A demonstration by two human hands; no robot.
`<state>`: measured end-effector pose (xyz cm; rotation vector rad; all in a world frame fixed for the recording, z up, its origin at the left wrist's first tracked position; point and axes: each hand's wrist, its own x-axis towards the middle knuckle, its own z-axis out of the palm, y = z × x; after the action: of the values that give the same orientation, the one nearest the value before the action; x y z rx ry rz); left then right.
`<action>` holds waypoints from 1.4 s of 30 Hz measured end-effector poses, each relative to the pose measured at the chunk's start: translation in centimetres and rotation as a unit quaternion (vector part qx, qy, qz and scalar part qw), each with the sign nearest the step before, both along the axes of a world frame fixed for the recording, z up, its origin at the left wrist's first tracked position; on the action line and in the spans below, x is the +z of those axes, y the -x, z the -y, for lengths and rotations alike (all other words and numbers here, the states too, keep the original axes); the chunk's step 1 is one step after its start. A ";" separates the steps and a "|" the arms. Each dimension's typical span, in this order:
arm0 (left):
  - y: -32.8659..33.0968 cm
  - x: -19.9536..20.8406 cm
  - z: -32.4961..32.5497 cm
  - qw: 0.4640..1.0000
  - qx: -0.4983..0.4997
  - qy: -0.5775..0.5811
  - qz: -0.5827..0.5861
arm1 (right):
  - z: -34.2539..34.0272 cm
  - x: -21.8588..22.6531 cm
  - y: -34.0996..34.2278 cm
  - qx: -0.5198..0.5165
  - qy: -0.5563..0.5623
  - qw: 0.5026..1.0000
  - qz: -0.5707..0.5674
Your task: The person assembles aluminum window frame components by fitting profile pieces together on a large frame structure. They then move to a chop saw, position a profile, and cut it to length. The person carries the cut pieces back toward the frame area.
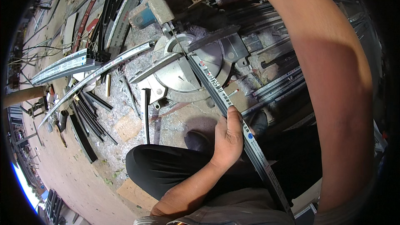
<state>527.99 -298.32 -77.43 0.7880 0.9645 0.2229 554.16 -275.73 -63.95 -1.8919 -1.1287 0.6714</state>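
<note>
My left hand (228, 137) is closed around a long, straight metal profile (213, 84) with a printed white film along it. The profile runs at a slant from beside my lap up to the mitre saw. Its far end lies across the saw's round metal turntable (175, 77), close to the thin blade and the fence (214, 37). My bare right forearm (333, 64) reaches forward along the right side and leaves the view at the top edge. The right hand itself is out of the picture, so what it touches does not show.
A bundle of film-covered profiles (62, 67) and one long strip (100, 71) lie left of the saw. Dark offcuts (89, 118) are scattered on the floor nearby. More profiles (279, 85) lie to the right. My bent knee (143, 158) is close below the saw.
</note>
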 end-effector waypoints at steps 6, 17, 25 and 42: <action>0.1 -0.1 0.1 1.000 0.002 0.007 0.008 | 0.2 0.0 0.0 -0.004 0.003 1.000 0.030; 0.4 -0.5 0.0 0.999 -0.022 -0.024 0.010 | 0.7 -0.2 0.0 0.008 -0.010 1.000 0.026; 0.2 -0.1 0.0 1.000 -0.004 -0.015 0.017 | 1.9 -0.3 0.2 0.031 -0.049 0.998 0.001; 0.1 0.2 -0.1 1.000 -0.004 -0.019 0.007 | 2.0 -0.1 0.5 0.036 -0.044 0.997 -0.053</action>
<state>527.85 -298.18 -77.27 0.8243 0.9462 0.2397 553.69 -277.78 -64.06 -1.7287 -1.1441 0.7419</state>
